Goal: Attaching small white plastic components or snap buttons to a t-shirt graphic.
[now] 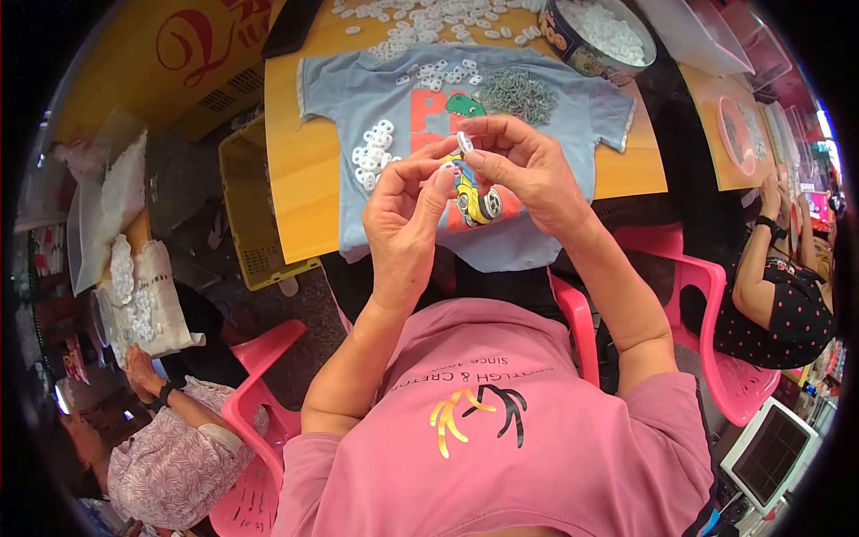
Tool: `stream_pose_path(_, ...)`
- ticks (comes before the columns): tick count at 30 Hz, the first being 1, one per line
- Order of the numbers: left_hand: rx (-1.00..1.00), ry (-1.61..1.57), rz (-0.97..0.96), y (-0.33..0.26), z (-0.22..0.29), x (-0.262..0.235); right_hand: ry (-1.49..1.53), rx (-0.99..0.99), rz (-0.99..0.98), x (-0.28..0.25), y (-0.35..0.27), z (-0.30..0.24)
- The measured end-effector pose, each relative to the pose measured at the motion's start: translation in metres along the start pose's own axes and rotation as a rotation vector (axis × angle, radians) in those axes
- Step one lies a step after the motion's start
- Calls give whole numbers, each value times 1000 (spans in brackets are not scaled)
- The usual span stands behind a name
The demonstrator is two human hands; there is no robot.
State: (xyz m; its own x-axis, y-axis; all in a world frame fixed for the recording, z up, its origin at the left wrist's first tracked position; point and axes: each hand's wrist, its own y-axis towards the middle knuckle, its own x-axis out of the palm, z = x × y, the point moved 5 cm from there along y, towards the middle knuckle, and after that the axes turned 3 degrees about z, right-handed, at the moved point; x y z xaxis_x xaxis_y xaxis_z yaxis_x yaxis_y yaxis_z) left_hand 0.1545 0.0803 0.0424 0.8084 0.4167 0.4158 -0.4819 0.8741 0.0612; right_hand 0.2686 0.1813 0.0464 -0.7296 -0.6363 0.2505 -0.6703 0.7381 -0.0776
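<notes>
Wooden worktop (pixel 295 170) under a grey shirt (pixel 537 242), white clips (pixel 371 148) and metal springs (pixel 519 92) heaped on it, left hand (pixel 403 215) and right hand (pixel 519 166) both pinching one clip (pixel 464 141) above the shirt

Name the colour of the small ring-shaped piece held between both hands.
White; the small ring piece shows clearly in the head view, pinched by the right hand.

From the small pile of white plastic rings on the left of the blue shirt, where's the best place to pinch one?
Take a small white plastic ring at the pile's upper edge, pinching across its outer rim from above. It probably lies flat on the light blue shirt, with fewer neighbours crowding it there.
</notes>
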Motion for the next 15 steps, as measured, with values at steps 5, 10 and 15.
stream_pose_path(5,3,16,-1,-1,1,1,-4,-24,3,0,-2,2)
stream_pose_path(10,-5,4,-1,-1,1,1,3,-30,12,1,-2,1)
stream_pose_path(15,-126,-96,89,1,-6,-2,59,-36,-26,2,-4,-4)
